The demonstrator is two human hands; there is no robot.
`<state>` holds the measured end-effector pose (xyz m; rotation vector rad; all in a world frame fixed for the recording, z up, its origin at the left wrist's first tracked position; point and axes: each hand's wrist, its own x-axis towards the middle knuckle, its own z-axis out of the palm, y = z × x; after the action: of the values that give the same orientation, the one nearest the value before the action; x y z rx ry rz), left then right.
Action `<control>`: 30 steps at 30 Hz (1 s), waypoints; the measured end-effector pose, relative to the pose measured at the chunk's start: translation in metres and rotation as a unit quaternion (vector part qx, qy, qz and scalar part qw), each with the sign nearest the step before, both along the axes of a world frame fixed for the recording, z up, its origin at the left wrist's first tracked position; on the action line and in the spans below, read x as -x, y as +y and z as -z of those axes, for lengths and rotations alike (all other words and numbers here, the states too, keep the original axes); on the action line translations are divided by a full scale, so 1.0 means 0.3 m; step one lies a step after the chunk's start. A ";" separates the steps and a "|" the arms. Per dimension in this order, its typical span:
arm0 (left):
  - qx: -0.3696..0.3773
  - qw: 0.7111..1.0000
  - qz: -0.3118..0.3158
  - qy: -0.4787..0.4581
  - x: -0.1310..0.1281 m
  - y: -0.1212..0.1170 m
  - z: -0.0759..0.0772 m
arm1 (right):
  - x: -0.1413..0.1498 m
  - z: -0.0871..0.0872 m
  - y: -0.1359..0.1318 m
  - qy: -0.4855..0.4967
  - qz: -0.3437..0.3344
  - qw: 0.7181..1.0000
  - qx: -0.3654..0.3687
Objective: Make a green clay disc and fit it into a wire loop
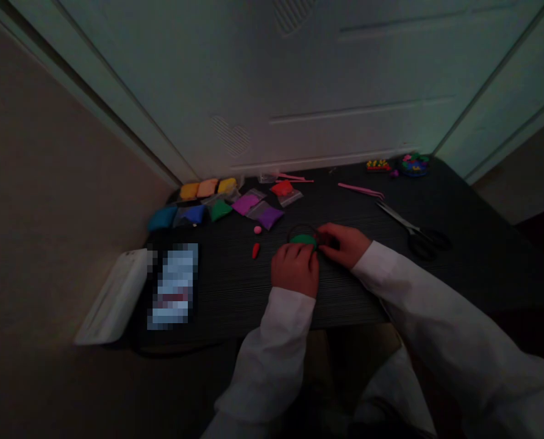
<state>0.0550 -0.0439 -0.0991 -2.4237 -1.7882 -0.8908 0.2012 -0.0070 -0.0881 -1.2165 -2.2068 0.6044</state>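
A flat piece of green clay (303, 239) lies on the dark table, inside what looks like a thin dark round rim (294, 227). My left hand (294, 268) bends over its near side, fingers curled and pressed against it. From the right, my right hand (345, 244) reaches in with thumb and fingertips drawn together at the edge of the green clay and rim. Whatever sits between those right fingertips is too dark to make out. Left of my hands lie a small pink clay ball (258, 230) and a red tapered clay piece (256, 250).
Several bags of coloured clay, including a purple one (271, 216) and a red one (282, 189), lie behind. Pink tweezers (361, 191) and scissors (413, 230) are at right. Decorated clay pieces (413, 164) stand far right. A phone (174, 286) and white case (114, 299) are left.
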 end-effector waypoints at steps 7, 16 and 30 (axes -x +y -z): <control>-0.004 1.000 -0.015 0.006 -0.011 0.000 0.009 | 0.000 -0.005 0.000 -0.016 -0.006 1.000 0.007; 0.000 0.999 -0.006 0.051 -0.020 -0.032 -0.011 | -0.004 -0.005 0.003 -0.010 -0.004 1.000 -0.001; 0.059 0.992 0.025 0.113 -0.027 -0.058 -0.036 | -0.003 -0.017 -0.005 -0.004 0.003 1.000 -0.010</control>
<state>0.0633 -0.0613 -0.0884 -2.5297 -1.7511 -0.5012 0.2020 -0.0086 -0.0830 -1.2159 -2.2107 0.5745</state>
